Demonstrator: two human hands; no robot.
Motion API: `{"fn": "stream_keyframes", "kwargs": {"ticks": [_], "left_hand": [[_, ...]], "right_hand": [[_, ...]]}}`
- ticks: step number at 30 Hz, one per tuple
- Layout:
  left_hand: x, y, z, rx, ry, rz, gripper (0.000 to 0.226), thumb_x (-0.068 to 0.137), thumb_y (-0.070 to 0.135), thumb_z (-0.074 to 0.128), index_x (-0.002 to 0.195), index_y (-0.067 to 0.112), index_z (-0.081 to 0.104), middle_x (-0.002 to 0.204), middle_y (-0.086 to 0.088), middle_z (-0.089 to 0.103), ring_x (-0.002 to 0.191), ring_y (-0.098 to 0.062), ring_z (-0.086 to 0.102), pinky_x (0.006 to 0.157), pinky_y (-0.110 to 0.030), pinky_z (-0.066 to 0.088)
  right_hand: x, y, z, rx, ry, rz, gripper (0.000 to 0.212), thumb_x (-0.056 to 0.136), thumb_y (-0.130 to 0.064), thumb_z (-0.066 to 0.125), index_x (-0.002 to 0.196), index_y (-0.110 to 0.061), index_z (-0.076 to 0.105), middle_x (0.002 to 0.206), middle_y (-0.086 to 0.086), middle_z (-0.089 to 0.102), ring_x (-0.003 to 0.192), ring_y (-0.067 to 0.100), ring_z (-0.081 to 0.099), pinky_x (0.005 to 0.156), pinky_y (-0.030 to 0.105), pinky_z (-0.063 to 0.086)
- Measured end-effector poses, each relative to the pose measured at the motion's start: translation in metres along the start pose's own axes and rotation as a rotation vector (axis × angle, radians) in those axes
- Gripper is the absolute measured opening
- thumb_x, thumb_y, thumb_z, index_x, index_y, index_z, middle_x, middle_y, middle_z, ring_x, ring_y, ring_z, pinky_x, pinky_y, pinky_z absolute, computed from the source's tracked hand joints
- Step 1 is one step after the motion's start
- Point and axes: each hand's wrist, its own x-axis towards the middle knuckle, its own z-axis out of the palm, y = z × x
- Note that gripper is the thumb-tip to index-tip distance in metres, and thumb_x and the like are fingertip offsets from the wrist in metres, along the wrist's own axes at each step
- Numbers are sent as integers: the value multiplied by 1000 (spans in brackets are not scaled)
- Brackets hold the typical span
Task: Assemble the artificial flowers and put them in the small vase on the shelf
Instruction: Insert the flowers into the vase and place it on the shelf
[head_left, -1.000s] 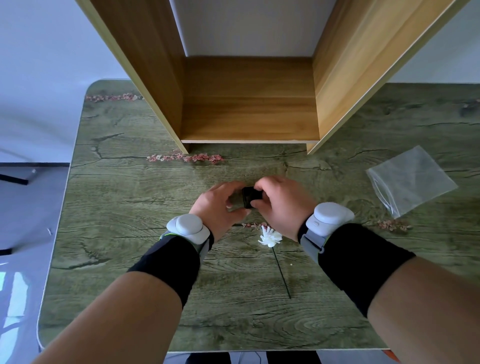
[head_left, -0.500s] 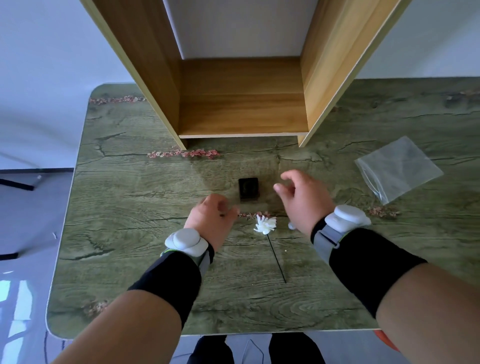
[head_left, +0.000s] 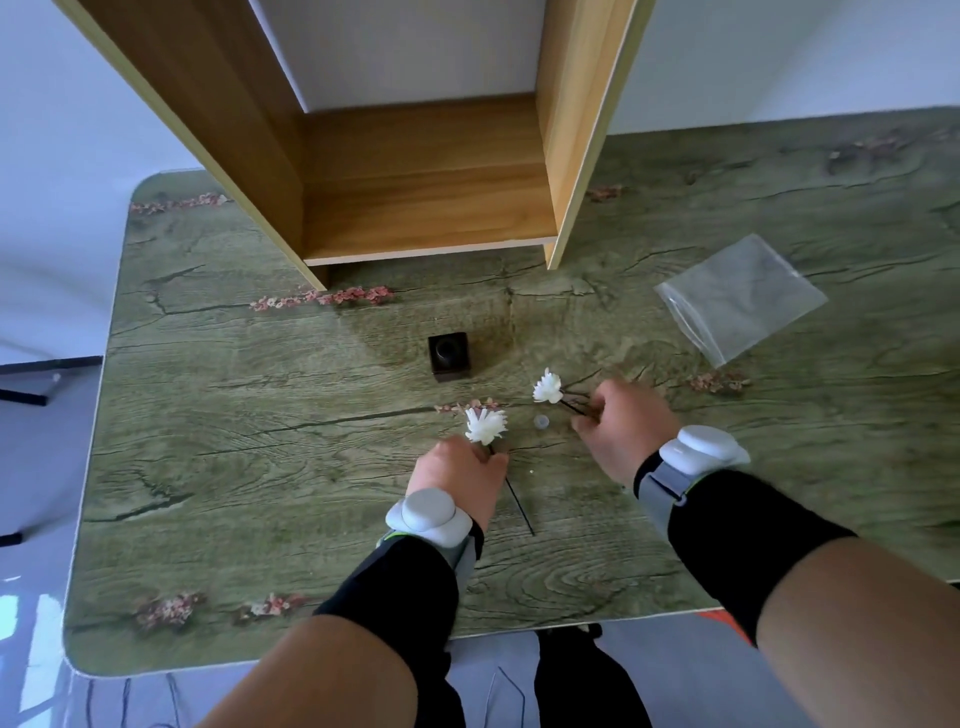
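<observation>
A small black square vase (head_left: 450, 355) stands on the green table (head_left: 249, 467), in front of the wooden shelf (head_left: 426, 208). My left hand (head_left: 457, 475) pinches the thin black stem of a white flower (head_left: 485, 425), and the stem's lower end sticks out below the hand. My right hand (head_left: 626, 428) grips the dark stem of a second white flower (head_left: 547, 388), whose head points toward the vase. A tiny pale cap (head_left: 541, 421) lies on the table between my hands.
A clear plastic bag (head_left: 740, 296) lies flat on the table at the right. The shelf's two side boards rise at the back, with an open bay between them. Printed pink blossoms dot the tabletop. The table's front edge runs near my elbows.
Both hands let go of the vase and drew back toward me. My left hand took up the white flower lying on the table; my right hand now holds a second flower.
</observation>
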Motion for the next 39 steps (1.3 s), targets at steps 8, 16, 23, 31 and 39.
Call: {"fn": "stream_keyframes", "kwargs": {"ticks": [8,16,23,31,39], "left_hand": [[-5,0,-11,-49,49,13,21,86,33,56,72,18,62,65,3,65,59,-19,58,49,-25,41],[-15,17,-79,-281,221,173,23,89,41,63,75,24,59,67,11,62,56,-12,54,47,-23,36],[5,27,-135,-422,339,132,29,88,44,64,77,17,63,69,0,67,59,-18,56,53,-28,43],[25,25,-140,-440,354,165,24,87,42,67,69,27,61,65,2,67,52,-11,51,46,-19,40],[38,17,-125,-370,377,327,19,85,31,70,69,27,61,55,7,51,47,-7,39,43,-13,33]], "right_hand": [[-8,-2,-6,93,-28,-94,14,95,-25,52,87,-16,59,79,3,62,71,24,59,59,31,40],[-10,-61,-59,384,112,-148,3,87,-21,62,89,-20,63,78,-2,69,74,21,65,65,33,54],[-3,-108,-83,582,95,-203,12,86,-27,67,76,-29,60,71,-13,64,66,8,61,62,26,49],[10,-125,-73,550,67,-203,30,87,-29,67,62,-27,51,60,-11,55,54,8,50,52,24,36],[14,-129,-65,470,49,-297,34,89,-25,66,61,-30,47,57,-14,50,51,0,44,49,19,30]]}}
